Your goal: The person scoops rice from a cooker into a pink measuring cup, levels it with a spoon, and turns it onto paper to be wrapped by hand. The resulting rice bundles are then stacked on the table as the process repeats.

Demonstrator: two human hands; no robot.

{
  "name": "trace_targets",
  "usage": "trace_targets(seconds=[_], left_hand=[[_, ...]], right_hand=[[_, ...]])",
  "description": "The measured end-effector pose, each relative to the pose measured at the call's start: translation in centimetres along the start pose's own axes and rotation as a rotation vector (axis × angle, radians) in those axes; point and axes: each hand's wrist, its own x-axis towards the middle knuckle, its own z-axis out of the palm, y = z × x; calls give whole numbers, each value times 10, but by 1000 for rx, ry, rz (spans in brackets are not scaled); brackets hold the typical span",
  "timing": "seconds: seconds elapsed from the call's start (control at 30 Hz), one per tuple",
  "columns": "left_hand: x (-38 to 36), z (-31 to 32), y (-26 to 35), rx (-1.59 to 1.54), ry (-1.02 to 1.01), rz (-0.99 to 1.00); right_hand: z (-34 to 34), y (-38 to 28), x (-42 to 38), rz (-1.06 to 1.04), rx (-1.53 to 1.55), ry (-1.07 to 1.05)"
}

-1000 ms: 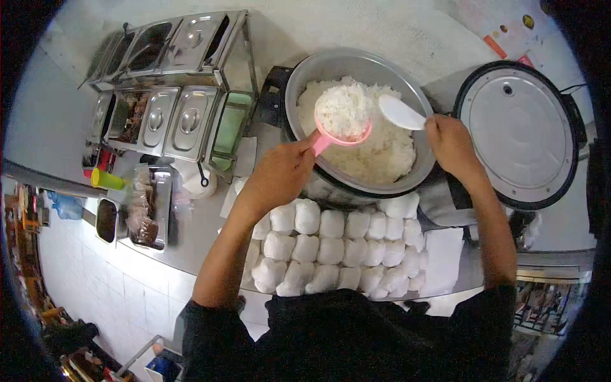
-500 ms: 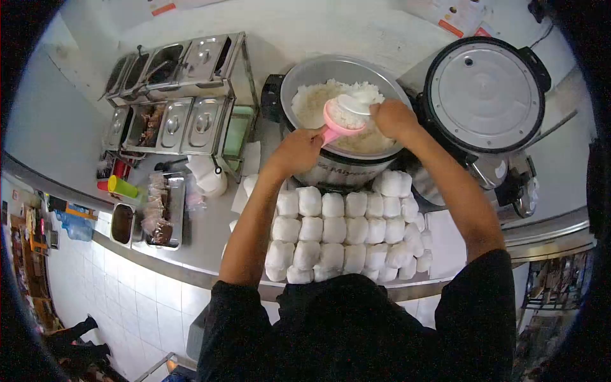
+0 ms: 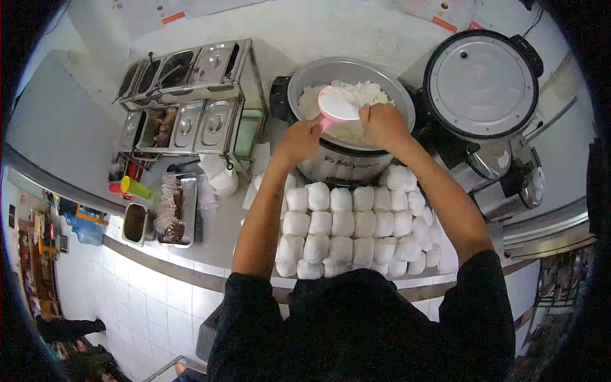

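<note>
My left hand (image 3: 301, 141) is closed around the handle of a pink scoop (image 3: 326, 122), held above the near side of a large rice cooker (image 3: 350, 164). In my right hand (image 3: 386, 127) is a white rice paddle (image 3: 340, 108). Its blade lies flat across the scoop's mouth and hides most of what is inside. Beneath both hands, white cooked rice (image 3: 366, 93) fills the lower part of the cooker's pot, heaped toward the back. Rows of white wrapped bundles (image 3: 341, 224) sit on the counter between my forearms.
The cooker's round lid (image 3: 480, 86) stands raised at the right. To the left is a two-tier rack of steel food pans (image 3: 189, 124). A tray (image 3: 186, 210) of small packets and a yellow-green cup (image 3: 135, 187) stand near the counter's left edge.
The paddle has slid left over the scoop and now covers rice that was visible in it before. Both hands stay above the pot. The whole view has shifted slightly.
</note>
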Motion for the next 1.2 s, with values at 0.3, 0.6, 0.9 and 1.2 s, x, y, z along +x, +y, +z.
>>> trace_targets(seconds=[0.3, 0.6, 0.9, 1.2], left_hand=[[-12, -32, -54, -567, -299, -220], [7, -14, -16, 115, 22, 53], [-90, 6, -9, 591, 318, 399], [-230, 237, 204, -1217, 529, -435]], right_hand=[[2, 99, 14, -136, -489, -186], [5, -13, 27, -58, -167, -212], [59, 62, 22, 16, 121, 401], [59, 57, -325, 152, 1997, -485]])
